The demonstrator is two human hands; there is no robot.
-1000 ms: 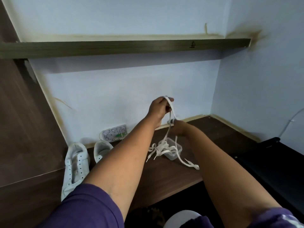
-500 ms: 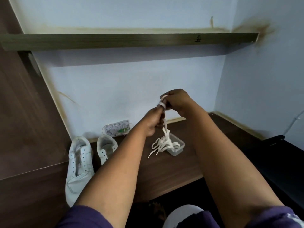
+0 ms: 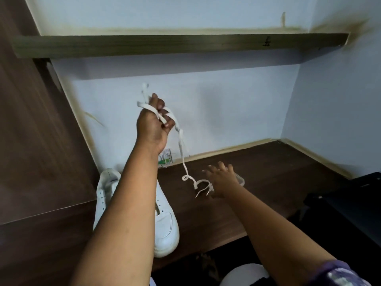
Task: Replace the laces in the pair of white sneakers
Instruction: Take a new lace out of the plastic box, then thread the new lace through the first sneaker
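Observation:
My left hand [image 3: 153,123] is raised in front of the wall and grips a white shoelace [image 3: 181,145]. The lace wraps over its fingers and hangs down to the dark wooden desk [image 3: 257,182]. My right hand [image 3: 221,179] is low over the desk with its fingers spread, above a clear plastic container [image 3: 240,179] and a small heap of white laces [image 3: 203,186]. Two white sneakers lie at the desk's left end, one [image 3: 166,226] to the right of my left forearm and the other [image 3: 105,188] against the brown side panel. Both are partly hidden by that arm.
A wooden shelf [image 3: 181,45] runs across the wall above the desk. A small white packet with green print [image 3: 166,158] leans at the wall behind my left wrist. A black object [image 3: 350,203] sits at the desk's right end. A white round thing [image 3: 243,274] lies below the desk's edge.
My hands have parted. The left hand lifted the lace up and left, while the right hand let go and dropped to the container. The camera shifted, showing more of the sneakers.

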